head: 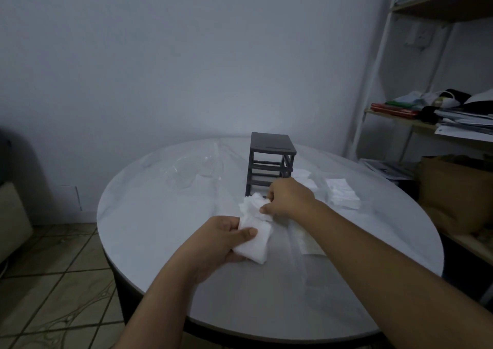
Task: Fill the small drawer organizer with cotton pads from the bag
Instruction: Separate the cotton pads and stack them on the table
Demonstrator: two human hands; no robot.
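A dark grey drawer organizer [272, 159] stands upright at the far middle of the round table; its frame looks open, with no drawers in the upper slots. My left hand [218, 238] grips a stack of white cotton pads [254, 242] just in front of the organizer. My right hand [288, 197] pinches more white pads [253, 204] at the top of that stack, close to the organizer's base. Loose piles of pads [342, 193] lie to the right of the organizer. A clear plastic bag [192, 169] lies flat to its left.
The round white table [160, 228] ends close to me and to the left, over a tiled floor. A white metal shelf unit [426, 113] with papers and clothes stands at the right. A brown paper bag [453, 188] sits beside the table.
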